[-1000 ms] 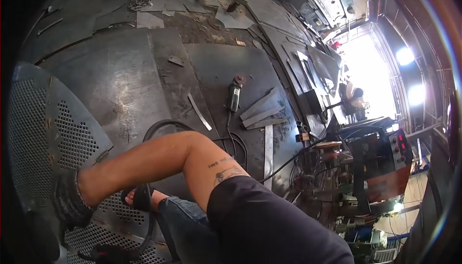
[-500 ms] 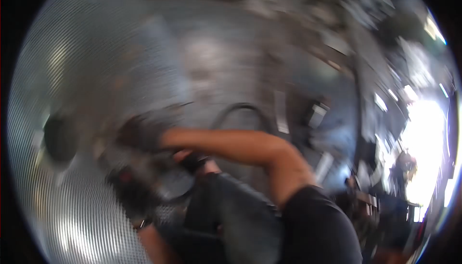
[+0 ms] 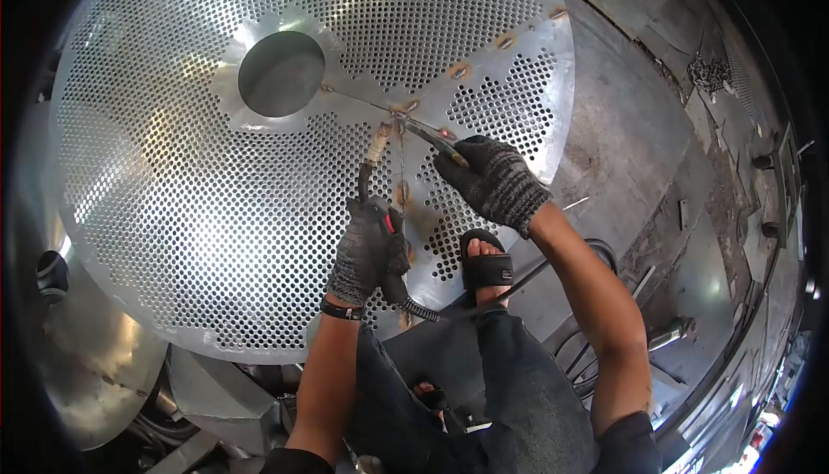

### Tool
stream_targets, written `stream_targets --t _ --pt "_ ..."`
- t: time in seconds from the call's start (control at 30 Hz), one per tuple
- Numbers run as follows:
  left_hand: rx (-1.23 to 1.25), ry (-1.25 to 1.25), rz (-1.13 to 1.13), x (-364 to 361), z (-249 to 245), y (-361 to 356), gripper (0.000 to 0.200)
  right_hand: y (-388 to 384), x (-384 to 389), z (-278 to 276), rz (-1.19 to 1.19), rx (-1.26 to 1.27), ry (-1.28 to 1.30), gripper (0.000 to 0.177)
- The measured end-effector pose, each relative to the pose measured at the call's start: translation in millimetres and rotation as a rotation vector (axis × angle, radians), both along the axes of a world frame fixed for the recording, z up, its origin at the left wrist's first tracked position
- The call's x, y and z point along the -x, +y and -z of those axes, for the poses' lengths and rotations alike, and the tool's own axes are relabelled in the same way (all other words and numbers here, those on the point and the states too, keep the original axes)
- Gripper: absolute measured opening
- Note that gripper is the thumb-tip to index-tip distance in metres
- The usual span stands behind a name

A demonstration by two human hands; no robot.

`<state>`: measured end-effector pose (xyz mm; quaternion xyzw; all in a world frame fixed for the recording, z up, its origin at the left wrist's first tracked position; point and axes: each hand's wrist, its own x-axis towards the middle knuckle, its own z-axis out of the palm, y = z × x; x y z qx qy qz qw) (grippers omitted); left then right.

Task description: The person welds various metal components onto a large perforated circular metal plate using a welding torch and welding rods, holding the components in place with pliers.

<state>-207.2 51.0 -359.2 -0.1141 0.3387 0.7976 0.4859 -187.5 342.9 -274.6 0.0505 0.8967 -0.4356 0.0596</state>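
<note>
View has swung from the floor to the perforated disc [image 3: 216, 215]. Left hand [image 3: 367, 249] is clamped on the torch [image 3: 377, 146]. Right hand [image 3: 496, 182] pinches a rod [image 3: 433, 138] at the seam.

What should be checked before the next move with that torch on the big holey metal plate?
1. Left hand grips the torch: ok, closed round its handle.
2. Torch tip near the seam: ok, close beside it.
3. Right hand holds the thin tool at the seam: ok.
4. Gloves on both hands: ok.
5. Foot protected: not ok, open sandal, toes bare on the plate.
6. Eye shield: cannot tell, out of view.
</note>
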Motion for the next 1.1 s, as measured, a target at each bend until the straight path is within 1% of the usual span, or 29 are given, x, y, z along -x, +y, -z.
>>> stream_targets --t 0.03,0.1,0.13,0.17,0.23,0.27,0.3,0.33,0.37,0.4,0.43,0.5,0.53,0.57,0.63,0.67,0.7,0.73,0.77,0.8,0.83,0.87,0.9,0.93,0.97,1.0,1.03,1.07,1.1 --pt "0.001 0.0 -0.002 -4.0 -4.4 2.3 0.055 -1.0 1.1 2.7 -0.002 0.001 0.0 0.041" --pt "0.104 0.034 -0.032 -8.1 -14.5 7.0 0.057 -3.6 7.1 8.5 -0.057 -0.037 0.057 0.045" --pt "0.104 0.036 -0.033 -9.3 -13.7 6.5 0.057 -3.3 10.6 8.5 -0.07 -0.084 0.052 0.049" --pt "0.117 0.067 -0.029 -10.7 -14.3 7.4 0.058 -3.2 15.6 8.7 -0.072 -0.084 0.055 0.049" --pt "0.13 0.1 -0.025 -11.2 -16.9 13.3 0.059 -4.5 28.2 13.4 -0.104 -0.178 -0.061 0.051" --pt "0.267 0.099 -0.064 -13.2 -25.2 24.1 0.056 -7.8 33.6 17.2 -0.075 -0.173 -0.122 0.054" --pt "0.405 0.096 -0.102 -14.1 -30.0 30.7 0.057 -12.0 39.7 38.5 -0.073 -0.173 -0.122 0.054" --pt "0.405 0.098 -0.1 -11.3 -27.7 32.1 0.057 -17.5 47.6 75.0 -0.141 -0.223 0.0 0.056" --pt "0.406 -0.017 -0.111 -8.5 -21.4 32.5 0.058 -23.2 54.4 109.5 -0.212 -0.273 0.121 0.058" --pt "0.405 -0.13 -0.126 -5.7 -15.0 33.2 0.059 -27.8 57.6 118.4 -0.226 -0.284 0.154 0.059" --pt "0.401 -0.131 -0.13 -4.3 -10.2 34.0 0.059 -32.6 60.7 126.7 -0.239 -0.295 0.188 0.06" --pt "0.462 -0.17 -0.21 -4.9 0.1 32.2 0.06 -46.1 51.7 106.6 0.051 -0.089 -0.251 0.06" --pt "0.382 -0.196 -0.241 -7.2 10.1 27.3 0.062 -47.0 48.4 106.0 0.144 0.021 -0.315 0.062" --pt "0.385 -0.196 -0.242 -10.4 7.2 22.7 0.062 -45.6 44.5 111.7 0.143 0.025 -0.316 0.062" --pt "0.272 0.05 -0.177 -10.6 -8.7 16.8 0.065 -31.6 38.0 128.1 0.196 0.17 -0.178 0.059" --pt "0.268 0.047 -0.233 -10.0 -17.9 16.3 0.07 -20.1 29.2 122.5 0.193 0.357 -0.093 0.051" --pt "0.263 0.045 -0.289 -9.4 -27.2 15.8 0.075 -11.0 22.6 104.0 0.18 0.208 -0.034 0.044" --pt "0.301 0.207 -0.2 -8.9 -30.3 8.0 0.082 -3.6 14.6 89.7 0.194 0.164 -0.044 0.04" --pt "0.34 0.369 -0.112 -6.0 -32.9 -0.9 0.088 0.8 8.6 69.8 0.176 0.101 -0.004 0.031" --pt "0.133 0.439 -0.001 2.4 -14.4 -19.5 0.101 7.8 -1.3 56.1 0.113 0.091 0.18 0.027" --pt "0.143 0.436 -0.006 7.7 -3.7 -32.0 0.101 12.7 -8.0 28.1 0.077 0.054 0.223 0.021" --pt "0.157 0.659 0.154 11.8 5.0 -41.3 0.069 16.4 -14.6 4.9 0.053 -0.039 0.31 0.028" --pt "0.147 0.719 0.161 7.4 10.1 -46.9 0.058 18.5 -20.0 -18.8 0.026 -0.171 0.362 0.042" --pt "0.142 0.741 0.15 2.1 13.9 -49.2 0.047 21.2 -23.9 -48.4 -0.044 -0.248 0.357 0.052" --pt "0.14 0.744 0.157 -1.1 16.0 -49.7 0.039 23.5 -31.1 -75.8 -0.101 -0.357 0.382 0.053" --pt "0.137 0.768 0.176 -3.2 15.8 -47.8 0.035 23.1 -36.0 -88.1 -0.106 -0.397 0.461 0.049" --pt "0.156 0.921 0.272 -2.6 16.5 -49.7 0.036 24.2 -37.4 -97.0 -0.108 -0.395 0.457 0.049" --pt "0.169 1.079 0.355 -2.0 17.1 -51.7 0.037 25.9 -38.8 -104.7 -0.17 -0.453 0.524 0.044" --pt "0.166 0.729 0.231 -7.4 -29.5 -28.4 0.036 27.0 -40.9 -112.9 -0.231 -0.51 0.59 0.043"
